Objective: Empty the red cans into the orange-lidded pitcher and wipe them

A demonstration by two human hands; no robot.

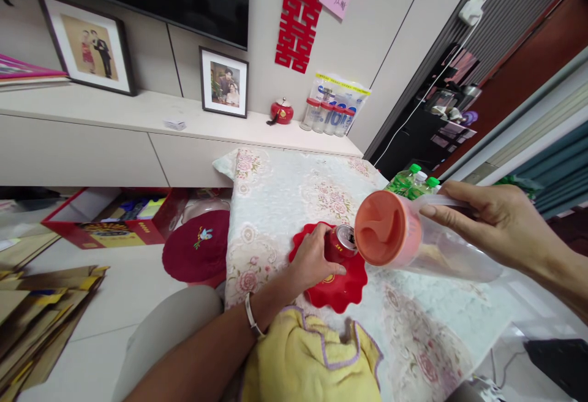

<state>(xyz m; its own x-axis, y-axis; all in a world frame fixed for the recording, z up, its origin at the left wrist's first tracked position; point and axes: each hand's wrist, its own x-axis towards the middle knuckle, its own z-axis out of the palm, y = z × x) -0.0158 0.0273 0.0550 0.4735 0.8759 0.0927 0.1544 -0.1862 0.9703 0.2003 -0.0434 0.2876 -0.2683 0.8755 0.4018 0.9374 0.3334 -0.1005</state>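
Observation:
My left hand [313, 259] is closed round a red drink can [337, 244], which tilts over a red scalloped plate [342, 288]. The can's opened top faces right. In my right hand [498, 218] is the handle of a clear plastic pitcher [452, 249] with an orange lid [380, 228]. The pitcher lies nearly sideways, its lid end close beside the can's top. Whether any liquid flows between them I cannot tell. A yellow cloth [312, 359] with a purple edge lies nearest me, below the plate.
A floral tablecloth [280, 206] covers the table. Green-capped bottles [411, 180] stand behind the pitcher. On the back cabinet are picture frames [224, 82], a red pot [282, 111] and lidded jars [324, 117]. A maroon stool [197, 246] and a red box [114, 218] are left.

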